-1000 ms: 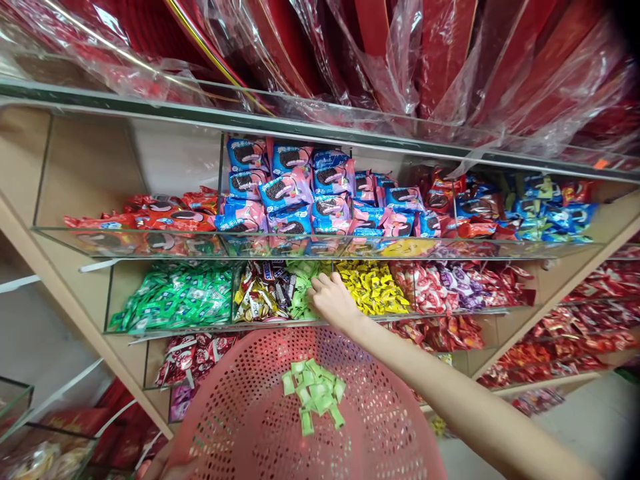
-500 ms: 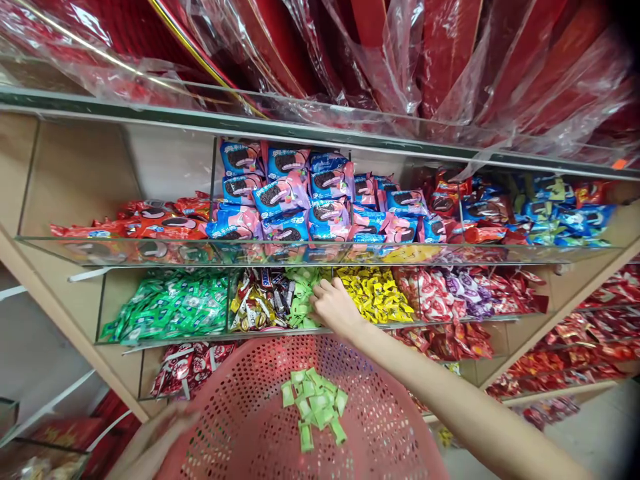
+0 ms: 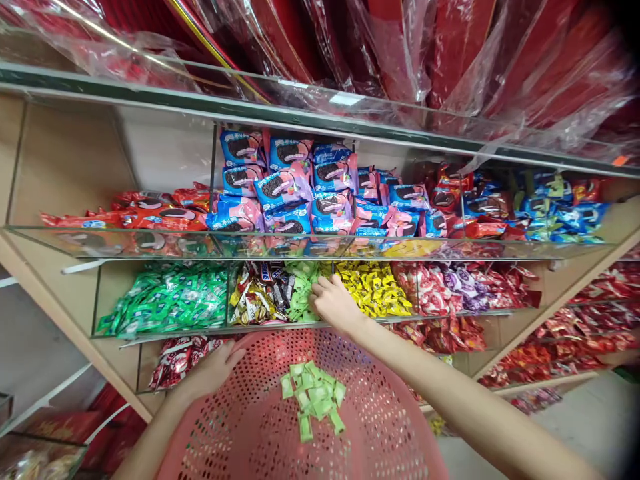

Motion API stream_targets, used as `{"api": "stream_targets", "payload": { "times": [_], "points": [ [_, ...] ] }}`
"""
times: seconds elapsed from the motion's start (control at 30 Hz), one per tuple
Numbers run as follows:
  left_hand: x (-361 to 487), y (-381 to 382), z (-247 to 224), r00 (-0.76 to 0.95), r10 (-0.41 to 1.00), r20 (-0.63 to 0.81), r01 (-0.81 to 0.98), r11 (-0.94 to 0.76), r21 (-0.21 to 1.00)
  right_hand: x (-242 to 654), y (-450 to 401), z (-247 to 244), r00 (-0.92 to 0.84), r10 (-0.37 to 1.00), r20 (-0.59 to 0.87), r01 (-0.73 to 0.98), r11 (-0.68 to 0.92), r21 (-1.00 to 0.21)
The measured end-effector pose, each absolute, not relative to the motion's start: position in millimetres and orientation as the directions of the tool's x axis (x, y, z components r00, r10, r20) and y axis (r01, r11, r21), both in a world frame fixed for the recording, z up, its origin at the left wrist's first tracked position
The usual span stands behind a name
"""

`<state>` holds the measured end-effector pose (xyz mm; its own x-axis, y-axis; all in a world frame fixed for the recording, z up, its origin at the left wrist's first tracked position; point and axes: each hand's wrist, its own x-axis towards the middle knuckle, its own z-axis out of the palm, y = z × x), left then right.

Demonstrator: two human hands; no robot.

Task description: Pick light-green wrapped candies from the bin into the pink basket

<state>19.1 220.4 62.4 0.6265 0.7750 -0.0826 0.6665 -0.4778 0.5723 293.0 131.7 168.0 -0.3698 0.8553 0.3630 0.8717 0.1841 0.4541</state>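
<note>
A pink perforated plastic basket (image 3: 395,427) is tilted up below the shelves, with several light green wrapped candies (image 3: 317,397) lying in its middle. My left hand (image 3: 215,367) grips its upper left rim, thumb on the inner side. In the shelf compartment above, my right hand (image 3: 335,303) has its fingers curled down into a pile of the same green candies (image 3: 303,293); the fingertips are hidden. Yellow wrapped candies (image 3: 375,287) lie just right of this hand. To the left are dark and gold wrapped sweets (image 3: 257,293).
Green packets (image 3: 170,297) fill the left compartment. Blue and pink cookie packs (image 3: 285,183) are stacked on the glass shelf (image 3: 280,245) above my hands. Red and purple sweets (image 3: 465,287) lie to the right. Red items in clear plastic (image 3: 385,40) crowd the top shelf.
My left hand, lower and blurred before, has moved up and right onto the basket's rim. My right hand stays in the green candies, nearly unmoved. The view has shifted slightly.
</note>
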Motion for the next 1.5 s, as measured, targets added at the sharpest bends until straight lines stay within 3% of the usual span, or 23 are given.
{"api": "stream_targets", "payload": {
  "times": [0.23, 0.4, 0.5, 0.6, 0.7, 0.77, 0.97, 1.1, 1.27, 1.5],
  "points": [
    [17.6, 221.3, 61.0, 0.630, 0.771, -0.087, 0.667, -0.481, 0.569, 291.6, 129.5, 176.2, -0.287, 0.833, 0.473, 0.900, 0.065, 0.431],
    [20.0, 220.6, 66.8, 0.643, 0.763, -0.063, 0.650, -0.500, 0.573, 289.4, 113.3, 191.0, -0.161, 0.860, 0.483, 0.958, 0.019, 0.286],
    [21.3, 220.7, 68.8, 0.643, 0.764, -0.044, 0.644, -0.509, 0.570, 281.7, 84.1, 193.8, -0.214, 0.883, 0.418, 0.970, 0.142, 0.196],
    [21.4, 221.6, 67.5, 0.644, 0.763, -0.066, 0.660, -0.510, 0.552, 271.0, 51.5, 180.9, -0.318, 0.914, 0.253, 0.947, 0.293, 0.130],
    [21.1, 222.4, 65.9, 0.648, 0.756, -0.096, 0.672, -0.507, 0.540, 264.9, 34.0, 159.3, -0.322, 0.945, 0.063, 0.940, 0.311, 0.139],
    [21.2, 222.5, 66.2, 0.655, 0.749, -0.097, 0.659, -0.504, 0.559, 265.3, 34.8, 150.3, -0.289, 0.957, 0.010, 0.945, 0.284, 0.161],
    [20.7, 221.1, 68.1, 0.678, 0.731, -0.084, 0.599, -0.482, 0.639, 273.7, 74.2, 178.5, -0.232, 0.945, 0.233, 0.963, 0.188, 0.195],
    [20.6, 220.9, 67.0, 0.663, 0.746, -0.062, 0.599, -0.479, 0.642, 272.4, 106.9, 203.0, -0.216, 0.922, 0.322, 0.941, 0.109, 0.321],
    [20.8, 220.7, 67.8, 0.647, 0.762, -0.025, 0.592, -0.481, 0.647, 269.0, 132.8, 203.4, -0.212, 0.935, 0.283, 0.894, 0.069, 0.443],
    [20.8, 225.6, 60.8, 0.658, 0.752, -0.047, 0.622, -0.507, 0.597, 268.9, 140.5, 192.1, -0.145, 0.960, 0.240, 0.900, 0.027, 0.435]
  ]
}}
